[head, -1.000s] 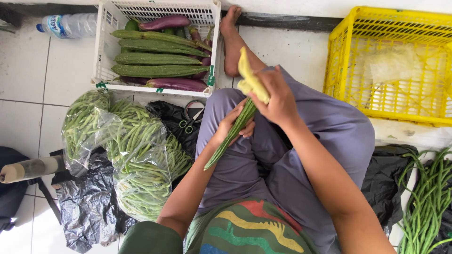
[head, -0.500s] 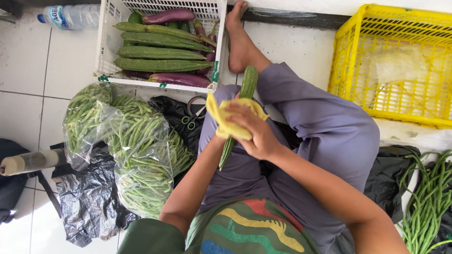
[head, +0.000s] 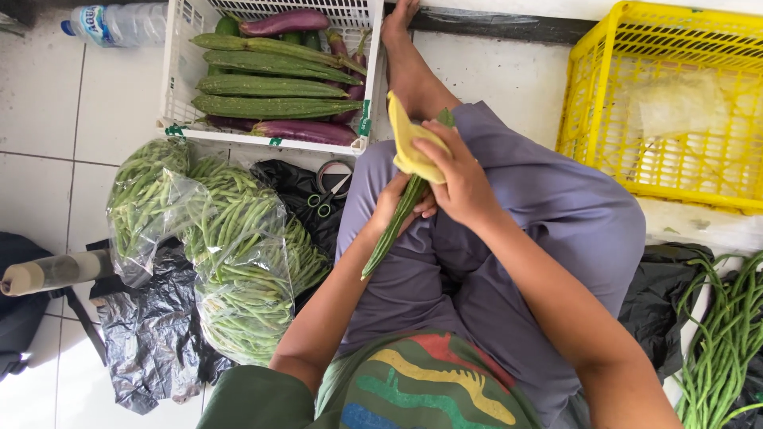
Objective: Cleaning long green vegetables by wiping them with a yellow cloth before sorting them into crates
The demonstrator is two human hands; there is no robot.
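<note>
I sit on the floor with my legs folded. My left hand point(head: 395, 205) grips a long green ridged gourd point(head: 389, 234) around its middle, over my lap. My right hand point(head: 457, 176) presses a yellow cloth point(head: 412, 143) around the gourd's upper part. The gourd's top end is hidden under the cloth and my right hand; its thin lower end points down and left across my purple trousers.
A white crate point(head: 181, 71) of green gourds and purple eggplants stands ahead. Clear bags of green beans point(head: 230, 238) lie at left on black plastic. Scissors point(head: 324, 199) and a tape roll lie nearby. A yellow crate point(head: 675, 103) is at right, long beans point(head: 727, 334) at lower right.
The gourd has swung from pointing up over my knee to slanting down and left. My right hand with the yellow cloth has slid up along it.
</note>
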